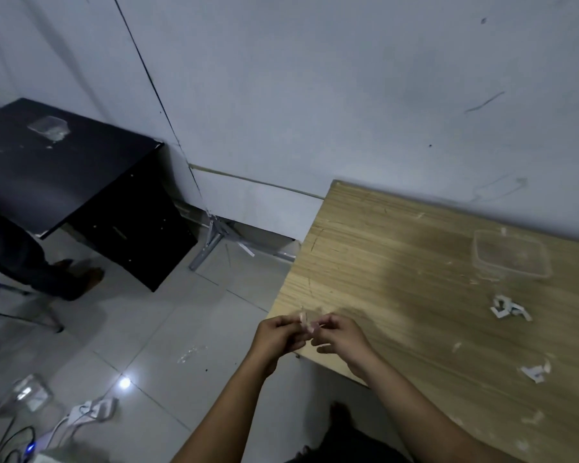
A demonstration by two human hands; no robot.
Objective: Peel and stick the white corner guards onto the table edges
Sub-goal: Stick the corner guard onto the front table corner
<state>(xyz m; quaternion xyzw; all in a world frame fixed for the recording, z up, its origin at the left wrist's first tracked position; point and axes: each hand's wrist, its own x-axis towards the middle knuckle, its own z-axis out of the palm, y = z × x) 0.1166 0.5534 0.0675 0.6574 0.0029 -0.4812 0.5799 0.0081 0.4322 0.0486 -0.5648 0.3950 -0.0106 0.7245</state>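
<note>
We pinch a small corner guard (306, 320) between both hands, left hand (279, 335) and right hand (340, 334) closed on it. It sits directly above the desk (398, 262) near corner, which we judge as its target.

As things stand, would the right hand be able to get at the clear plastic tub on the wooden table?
Probably yes. The tabletop between the right hand and the tub is bare apart from paper scraps, but both hands are busy with a small piece.

Two tables: a wooden table (415, 295) at 3 o'clock, a black table (47, 168) at 10. Two clear containers (510, 253) (49, 128), one per table. Two hands (279, 335) (340, 334)
</note>
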